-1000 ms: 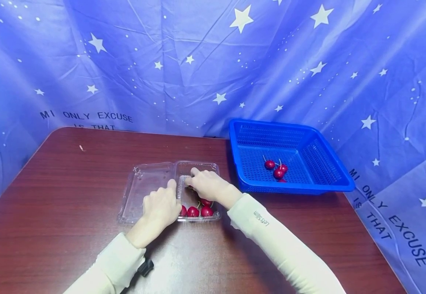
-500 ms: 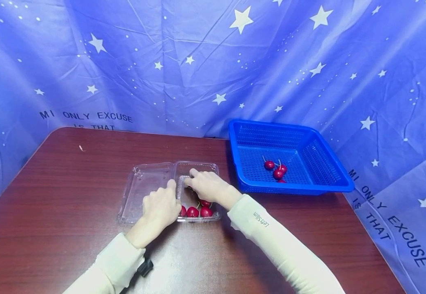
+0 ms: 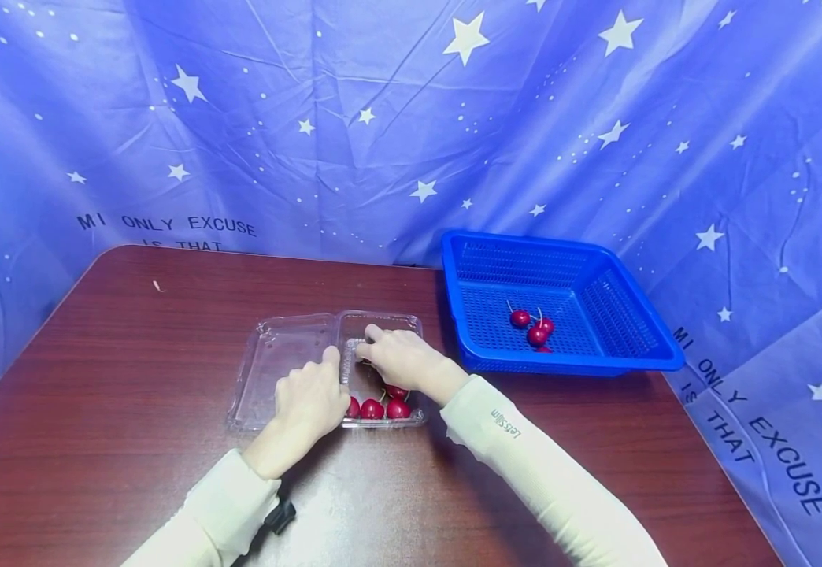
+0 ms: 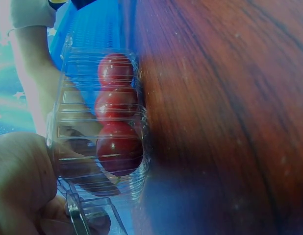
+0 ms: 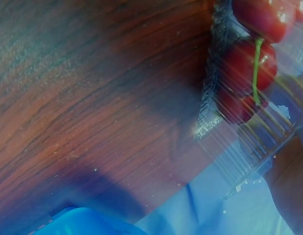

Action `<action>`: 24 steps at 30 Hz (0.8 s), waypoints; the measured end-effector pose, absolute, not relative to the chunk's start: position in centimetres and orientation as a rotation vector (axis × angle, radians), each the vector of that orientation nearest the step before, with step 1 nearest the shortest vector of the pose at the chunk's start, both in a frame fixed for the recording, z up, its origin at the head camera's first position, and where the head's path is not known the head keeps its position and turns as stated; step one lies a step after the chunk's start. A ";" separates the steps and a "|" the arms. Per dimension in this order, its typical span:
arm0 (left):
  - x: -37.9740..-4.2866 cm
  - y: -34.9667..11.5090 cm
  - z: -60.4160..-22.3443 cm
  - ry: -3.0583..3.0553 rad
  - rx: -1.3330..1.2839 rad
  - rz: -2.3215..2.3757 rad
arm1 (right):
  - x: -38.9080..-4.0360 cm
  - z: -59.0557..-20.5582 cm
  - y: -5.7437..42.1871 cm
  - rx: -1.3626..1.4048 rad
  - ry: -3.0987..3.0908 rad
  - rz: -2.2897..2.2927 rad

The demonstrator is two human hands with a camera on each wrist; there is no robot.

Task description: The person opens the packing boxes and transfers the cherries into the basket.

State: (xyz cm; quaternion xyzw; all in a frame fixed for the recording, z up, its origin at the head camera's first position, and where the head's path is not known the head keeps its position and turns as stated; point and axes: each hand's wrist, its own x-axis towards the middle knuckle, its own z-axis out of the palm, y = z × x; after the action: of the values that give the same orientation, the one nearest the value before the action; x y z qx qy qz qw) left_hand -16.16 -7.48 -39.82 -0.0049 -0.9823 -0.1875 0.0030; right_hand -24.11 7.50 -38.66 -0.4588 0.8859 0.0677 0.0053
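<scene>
A clear plastic clamshell box [image 3: 383, 423] lies on the table, its lid [image 3: 276, 339] folded out flat to the left. My left hand [image 3: 309, 398] grips the hinge side between box and lid, thumb pointing away. Inside the box, my right hand [image 3: 404, 358] reaches down with bent fingers; whatever is at its fingertips is hidden. Red cherries [image 3: 372, 409] line the near wall of the box, another partly under the right wrist. Through the ribbed wall, the left wrist view shows three cherries [image 4: 115, 105] in a row. A green stem crosses one cherry [image 5: 235, 61] in the right wrist view.
A blue plastic basket [image 3: 567, 364] stands to the box's right, with several cherries [image 3: 537, 335] on its floor. The brown wooden table [image 3: 135, 378] meets a starry blue curtain [image 3: 354, 157] behind. A small pale scrap [image 3: 158, 286] lies at the far left.
</scene>
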 end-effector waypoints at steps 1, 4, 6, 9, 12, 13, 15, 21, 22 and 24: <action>-16.2 -7.5 -39.8 -3.079 -0.015 -0.588 | -24.1 -38.7 7.5 -1.442 2.775 0.210; -16.2 -7.5 -39.8 -3.077 -0.014 -0.589 | -24.2 -38.8 7.4 -1.456 2.776 0.216; -16.2 -7.5 -39.9 -3.075 -0.012 -0.594 | -24.1 -38.9 7.3 -1.461 2.777 0.228; -16.2 -7.5 -39.9 -3.071 -0.014 -0.601 | -24.1 -38.9 7.3 -1.466 2.773 0.261; -16.2 -7.4 -39.9 -3.071 -0.014 -0.604 | -23.9 -38.9 7.3 -1.469 2.766 0.274; -16.2 -7.4 -40.0 -3.071 -0.013 -0.605 | -23.9 -38.9 7.3 -1.469 2.763 0.279; -16.2 -7.4 -40.0 -3.073 -0.012 -0.604 | -23.9 -38.8 7.4 -1.475 2.763 0.276; -16.3 -7.4 -40.0 -3.083 -0.015 -0.600 | -24.1 -38.1 7.7 -1.514 2.777 0.221; -16.3 -7.4 -40.0 -3.085 -0.016 -0.600 | -24.2 -38.0 7.8 -1.515 2.782 0.204; -16.3 -7.5 -40.1 -3.089 -0.018 -0.601 | -24.4 -37.7 7.9 -1.510 2.794 0.181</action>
State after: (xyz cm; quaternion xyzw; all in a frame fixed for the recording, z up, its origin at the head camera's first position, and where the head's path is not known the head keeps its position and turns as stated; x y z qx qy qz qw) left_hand -16.29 -7.45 -40.05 -0.0056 -0.9816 -0.1909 -0.0025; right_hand -24.37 7.95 -37.73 -0.4744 0.8782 0.0568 -0.0197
